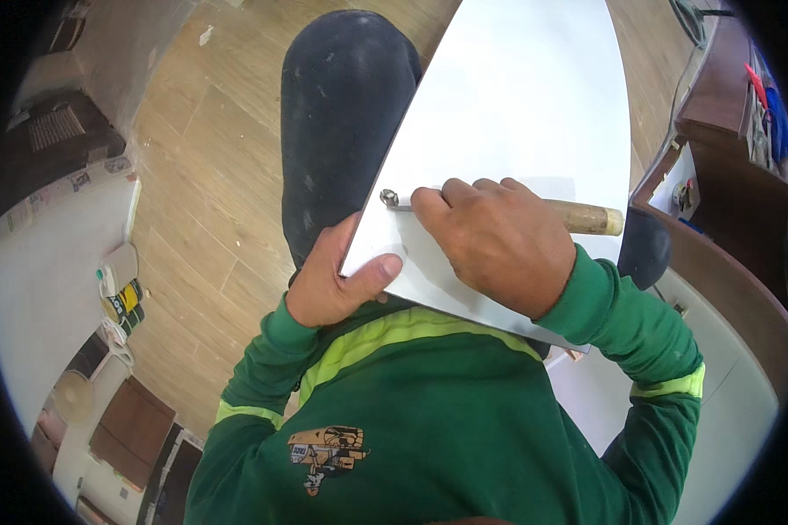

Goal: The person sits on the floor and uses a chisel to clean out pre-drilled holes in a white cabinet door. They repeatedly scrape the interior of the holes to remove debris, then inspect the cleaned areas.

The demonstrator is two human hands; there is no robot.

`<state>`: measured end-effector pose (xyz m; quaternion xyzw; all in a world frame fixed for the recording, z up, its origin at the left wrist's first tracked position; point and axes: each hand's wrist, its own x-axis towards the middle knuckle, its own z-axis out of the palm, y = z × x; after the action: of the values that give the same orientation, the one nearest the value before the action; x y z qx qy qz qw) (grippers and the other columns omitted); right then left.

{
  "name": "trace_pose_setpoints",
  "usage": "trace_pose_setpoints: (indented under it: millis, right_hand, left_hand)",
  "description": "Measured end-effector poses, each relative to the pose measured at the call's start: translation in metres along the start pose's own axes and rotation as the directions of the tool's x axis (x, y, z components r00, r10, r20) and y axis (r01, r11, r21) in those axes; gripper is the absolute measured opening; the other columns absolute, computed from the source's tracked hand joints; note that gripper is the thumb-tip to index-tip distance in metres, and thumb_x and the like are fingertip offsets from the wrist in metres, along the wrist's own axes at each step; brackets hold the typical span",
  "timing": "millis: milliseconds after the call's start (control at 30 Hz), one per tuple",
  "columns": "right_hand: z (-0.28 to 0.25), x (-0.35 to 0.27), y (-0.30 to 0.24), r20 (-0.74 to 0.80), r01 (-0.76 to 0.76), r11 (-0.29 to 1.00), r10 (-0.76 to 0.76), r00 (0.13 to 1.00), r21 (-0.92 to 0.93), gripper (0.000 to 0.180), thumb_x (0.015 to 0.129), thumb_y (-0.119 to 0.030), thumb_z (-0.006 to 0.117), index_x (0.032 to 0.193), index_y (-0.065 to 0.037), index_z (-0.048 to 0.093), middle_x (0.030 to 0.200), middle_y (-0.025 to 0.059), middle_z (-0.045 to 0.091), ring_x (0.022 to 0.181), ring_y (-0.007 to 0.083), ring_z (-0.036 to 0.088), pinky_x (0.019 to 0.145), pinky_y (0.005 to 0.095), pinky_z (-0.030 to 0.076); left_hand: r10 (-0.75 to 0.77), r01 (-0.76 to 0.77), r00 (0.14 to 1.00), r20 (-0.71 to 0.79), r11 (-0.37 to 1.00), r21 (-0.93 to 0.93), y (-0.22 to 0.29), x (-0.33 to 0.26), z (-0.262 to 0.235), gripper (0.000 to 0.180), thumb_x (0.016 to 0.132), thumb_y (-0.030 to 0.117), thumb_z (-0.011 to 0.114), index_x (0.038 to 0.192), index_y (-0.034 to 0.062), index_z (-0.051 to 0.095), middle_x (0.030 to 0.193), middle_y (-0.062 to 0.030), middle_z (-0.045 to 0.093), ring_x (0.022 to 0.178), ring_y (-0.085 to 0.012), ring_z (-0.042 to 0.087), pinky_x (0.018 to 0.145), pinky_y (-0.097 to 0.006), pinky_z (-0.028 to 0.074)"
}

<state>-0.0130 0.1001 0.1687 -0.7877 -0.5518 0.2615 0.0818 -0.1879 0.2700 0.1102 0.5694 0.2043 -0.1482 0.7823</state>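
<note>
A large white panel lies across my lap, its near left corner close to my body. My left hand holds that corner, with the thumb on top and the fingers curled underneath. My right hand is closed around a wooden-handled tool lying across the panel. The handle sticks out to the right of the fist. A thin metal shaft shows on the left, pointing at a small metallic-looking piece near the panel's left edge. Whether the shaft touches this piece I cannot tell.
My dark-trousered knee is left of the panel. Wood-look floor spreads around me. Brown furniture curves along the right side. Several rolled or bagged items sit on the floor at left, beside a pale surface.
</note>
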Motion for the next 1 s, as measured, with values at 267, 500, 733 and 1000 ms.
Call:
trace_pose_setpoints:
  millis: [267,500,733,1000]
  right_hand:
    - [0.005,-0.002,-0.025,-0.021,-0.167,0.986,0.167,0.986,0.005,0.009,0.096,-0.01,0.061,0.102,-0.004,0.058,0.083,0.0147,0.07,0.072,0.0334,0.074,0.066,0.0452,0.059]
    - [0.008,0.003,-0.03,-0.059,-0.161,0.982,0.167,0.984,0.099,0.012,0.097,-0.01,0.062,0.105,-0.002,0.06,0.084,0.0176,0.073,0.074,0.0361,0.075,0.066,0.046,0.06]
    - [-0.002,0.002,0.0,-0.047,-0.071,0.984,0.08,0.996,0.161,0.018,0.095,-0.006,0.061,0.111,0.0,0.067,0.087,0.0206,0.073,0.079,0.0407,0.075,0.071,0.0497,0.06]
    - [-0.016,0.01,0.033,-0.031,0.176,0.984,-0.177,0.984,-0.041,0.024,0.088,0.001,0.068,0.111,-0.004,0.072,0.086,0.0139,0.073,0.083,0.0335,0.076,0.08,0.0443,0.061]
  left_hand:
    - [-0.042,0.042,0.999,0.003,0.999,-0.022,0.0,-0.001,-0.002,0.056,0.103,0.034,0.073,0.139,-0.0054,0.056,0.105,-0.0079,0.07,0.08,-0.0095,0.067,0.067,-0.025,0.06]
    - [-0.07,0.07,0.996,-0.057,0.998,0.001,0.0,-0.001,0.001,0.062,0.103,0.036,0.074,0.144,-0.0056,0.055,0.105,-0.009,0.071,0.08,-0.0106,0.069,0.067,-0.026,0.062]
    - [-0.052,0.052,0.997,-0.056,0.999,-0.001,-0.001,0.001,0.005,0.062,0.104,0.038,0.071,0.144,-0.0064,0.055,0.103,-0.0096,0.071,0.08,-0.0114,0.069,0.068,-0.026,0.062]
    - [-0.06,0.059,0.998,-0.013,0.997,-0.048,0.0,-0.001,0.002,0.058,0.105,0.031,0.069,0.144,-0.009,0.054,0.101,-0.0103,0.072,0.082,-0.0124,0.069,0.069,-0.027,0.059]
